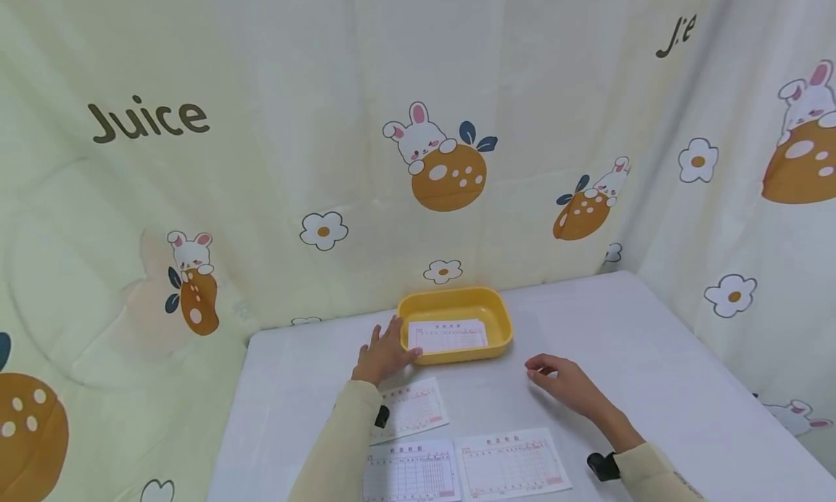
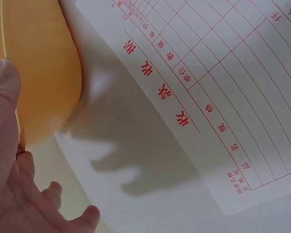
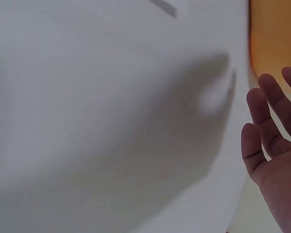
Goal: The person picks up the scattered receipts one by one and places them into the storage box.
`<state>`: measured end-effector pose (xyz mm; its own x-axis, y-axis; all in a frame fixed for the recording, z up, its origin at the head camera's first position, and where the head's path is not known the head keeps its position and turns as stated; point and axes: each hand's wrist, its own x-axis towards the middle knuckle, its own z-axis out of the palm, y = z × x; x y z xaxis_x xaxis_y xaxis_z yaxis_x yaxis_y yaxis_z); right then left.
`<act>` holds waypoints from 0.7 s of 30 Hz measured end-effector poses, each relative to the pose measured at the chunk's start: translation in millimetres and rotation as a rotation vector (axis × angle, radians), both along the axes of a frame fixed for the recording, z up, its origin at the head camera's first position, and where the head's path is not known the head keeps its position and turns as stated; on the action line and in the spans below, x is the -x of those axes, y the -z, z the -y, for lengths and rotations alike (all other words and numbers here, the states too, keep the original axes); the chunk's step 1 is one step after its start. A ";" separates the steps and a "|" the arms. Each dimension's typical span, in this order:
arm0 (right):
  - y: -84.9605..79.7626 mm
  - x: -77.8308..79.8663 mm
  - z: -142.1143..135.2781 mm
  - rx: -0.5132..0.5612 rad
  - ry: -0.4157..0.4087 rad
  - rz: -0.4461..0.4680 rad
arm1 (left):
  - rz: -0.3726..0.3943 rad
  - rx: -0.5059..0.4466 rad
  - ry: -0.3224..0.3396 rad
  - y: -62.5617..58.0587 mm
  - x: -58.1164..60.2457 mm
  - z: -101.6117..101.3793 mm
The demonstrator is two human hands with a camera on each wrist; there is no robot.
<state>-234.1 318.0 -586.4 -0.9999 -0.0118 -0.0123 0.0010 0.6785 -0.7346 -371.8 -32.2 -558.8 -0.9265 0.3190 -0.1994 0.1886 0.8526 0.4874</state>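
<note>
A yellow plastic tray (image 1: 457, 357) stands at the back of the table with printed slips (image 1: 447, 335) lying in it. My left hand (image 1: 384, 353) is at its front left corner, fingers spread. In the left wrist view the thumb (image 2: 5, 87) overlaps the tray wall (image 2: 48, 68) and the index fingertip is right at the rim. My right hand (image 1: 564, 386) hovers above the table to the right of the tray, fingers loosely bent and nothing in them. Just in front of the left hand lies a red-printed receipt form (image 1: 418, 408), partly covered by the left sleeve.
Nearer the front lie a purple-lined form (image 1: 414, 473) and another red-lined form (image 1: 512, 464), side by side. A white cloth covers the table (image 1: 588, 321). A printed curtain (image 1: 274, 161) hangs behind the table and along its sides.
</note>
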 end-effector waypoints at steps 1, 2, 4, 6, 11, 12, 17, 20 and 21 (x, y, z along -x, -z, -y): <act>3.4 -3.7 -0.4 0.003 0.011 0.008 | 0.001 -0.002 -0.002 0.3 -0.4 -0.5; 6.9 -7.6 -0.7 0.009 0.026 0.017 | 0.000 -0.008 -0.002 0.4 -0.9 -0.8; 13.5 -14.9 -1.2 0.014 0.043 0.034 | 0.004 -0.004 -0.002 0.4 -1.9 -1.5; 18.9 -22.0 -1.1 0.023 0.066 0.055 | 0.001 -0.011 -0.001 0.0 -3.1 -1.8; 26.7 -36.4 -0.3 0.046 0.099 0.080 | -0.006 -0.008 0.005 -1.4 -5.4 -1.6; 27.6 -38.8 -0.4 0.052 0.100 0.082 | -0.006 -0.006 0.005 -1.6 -5.7 -1.4; 32.0 -52.5 -1.7 0.088 0.086 0.084 | -0.012 -0.016 0.010 -2.7 -6.4 -0.8; 34.5 -60.9 -1.9 0.103 0.059 0.067 | -0.014 -0.024 0.007 -2.3 -5.7 -0.6; 34.9 -63.4 -1.6 0.107 0.048 0.060 | -0.015 -0.024 0.006 -2.1 -5.3 -0.5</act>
<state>-170.7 319.6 -621.2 -0.9968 0.0314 -0.0736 0.0778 0.5947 -0.8002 -366.5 -31.7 -556.7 -0.9276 0.3288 -0.1773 0.2010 0.8394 0.5050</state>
